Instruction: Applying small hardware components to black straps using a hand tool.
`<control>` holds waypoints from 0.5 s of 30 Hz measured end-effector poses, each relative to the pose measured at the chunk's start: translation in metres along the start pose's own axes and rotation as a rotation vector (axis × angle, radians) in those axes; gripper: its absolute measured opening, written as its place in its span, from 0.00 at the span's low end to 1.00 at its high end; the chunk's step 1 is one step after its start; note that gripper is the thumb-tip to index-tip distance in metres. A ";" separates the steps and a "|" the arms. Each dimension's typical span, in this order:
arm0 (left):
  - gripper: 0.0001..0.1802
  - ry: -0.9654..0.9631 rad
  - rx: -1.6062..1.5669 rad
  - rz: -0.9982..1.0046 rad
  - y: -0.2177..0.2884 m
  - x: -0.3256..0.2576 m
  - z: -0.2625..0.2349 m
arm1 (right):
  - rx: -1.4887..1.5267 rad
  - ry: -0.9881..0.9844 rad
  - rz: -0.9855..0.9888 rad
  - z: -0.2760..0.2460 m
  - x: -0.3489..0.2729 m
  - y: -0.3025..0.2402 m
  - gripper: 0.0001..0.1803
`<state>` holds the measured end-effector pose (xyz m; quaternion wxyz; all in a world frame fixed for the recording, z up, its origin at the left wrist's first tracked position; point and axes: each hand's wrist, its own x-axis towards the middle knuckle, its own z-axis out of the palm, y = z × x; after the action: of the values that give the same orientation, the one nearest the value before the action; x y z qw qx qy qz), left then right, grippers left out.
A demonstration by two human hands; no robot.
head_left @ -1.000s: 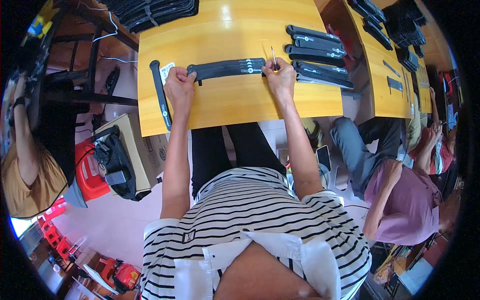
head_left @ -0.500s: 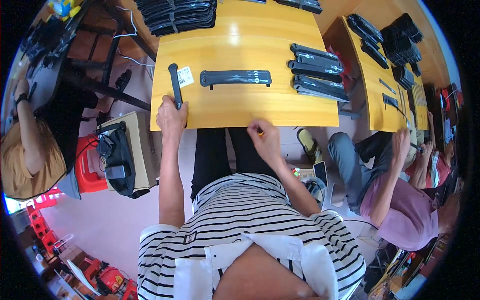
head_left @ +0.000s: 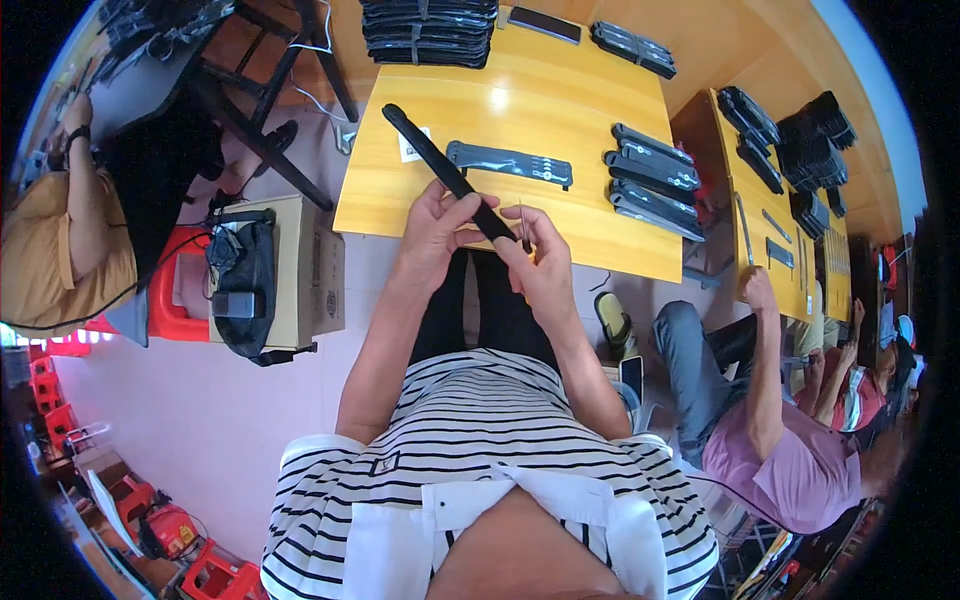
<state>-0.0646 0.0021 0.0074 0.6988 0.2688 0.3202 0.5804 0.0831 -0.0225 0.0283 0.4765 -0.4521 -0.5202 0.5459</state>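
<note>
A long, narrow black strap (head_left: 430,152) slants over the near edge of the table, its far end round. My left hand (head_left: 430,240) is closed on it around the middle, with the thumb on top. My right hand (head_left: 547,275) is at the near end of the strap and pinches a small pointed metal tool (head_left: 521,222) with a dark handle; its exact kind is not clear. Beyond the hands lies a flat black strap pack (head_left: 510,162) with white printing. Partly behind the held strap is a white paper label (head_left: 411,146).
Black strap packs (head_left: 655,180) lie in a row at the table's right, and a tied stack (head_left: 425,35) stands at the back left. A phone (head_left: 545,25) and another bundle (head_left: 634,49) are at the back. A cardboard box (head_left: 290,270) stands left; a co-worker (head_left: 785,440) sits right.
My left hand has lifted the strap off the table and brought it right, in front of me. My right hand has risen to meet its near end. The view has shifted a little.
</note>
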 end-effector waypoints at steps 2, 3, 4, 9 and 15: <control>0.15 0.009 0.015 0.060 -0.002 0.001 0.013 | 0.000 0.046 -0.037 0.001 0.002 -0.005 0.13; 0.15 0.001 0.012 0.065 -0.003 0.001 0.019 | 0.006 0.090 -0.067 0.000 0.002 -0.007 0.12; 0.14 -0.006 0.034 0.065 -0.002 0.000 0.025 | 0.069 0.116 -0.046 0.000 0.002 -0.011 0.12; 0.08 -0.058 0.001 0.131 0.000 0.004 0.043 | 0.352 0.042 0.008 -0.015 0.005 -0.025 0.12; 0.07 0.022 0.034 0.122 0.010 0.010 0.053 | -0.388 0.175 -0.441 -0.034 0.008 -0.036 0.16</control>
<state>-0.0295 0.0138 0.0482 0.6538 0.2933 0.3208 0.6194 0.1173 -0.0100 0.0624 0.5312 -0.4560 -0.6573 0.2790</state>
